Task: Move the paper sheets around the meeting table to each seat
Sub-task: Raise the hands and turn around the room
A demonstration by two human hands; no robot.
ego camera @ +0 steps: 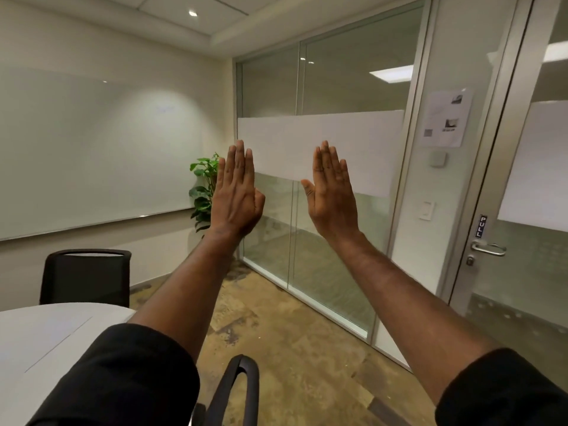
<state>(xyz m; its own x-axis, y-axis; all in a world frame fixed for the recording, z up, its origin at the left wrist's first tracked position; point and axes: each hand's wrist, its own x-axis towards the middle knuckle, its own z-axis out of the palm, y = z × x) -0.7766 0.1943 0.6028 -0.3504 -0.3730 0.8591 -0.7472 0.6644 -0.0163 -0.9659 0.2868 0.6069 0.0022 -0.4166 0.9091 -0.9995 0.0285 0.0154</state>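
Both my arms are stretched out in front of me at chest height, backs of the hands toward the camera. My left hand [236, 192] is flat with fingers straight and holds nothing. My right hand [332, 192] is likewise flat, thumb out, and holds nothing. The white meeting table [46, 342] fills the lower left corner, its rounded end showing. No loose paper sheets show on the visible part of the table.
A black chair [86, 276] stands at the table's far end. Another black chair's arm [238, 392] is just below me. A whiteboard [92, 155] covers the left wall, a potted plant [204, 192] sits in the corner, and a glass wall and glass door [522, 226] lie to the right.
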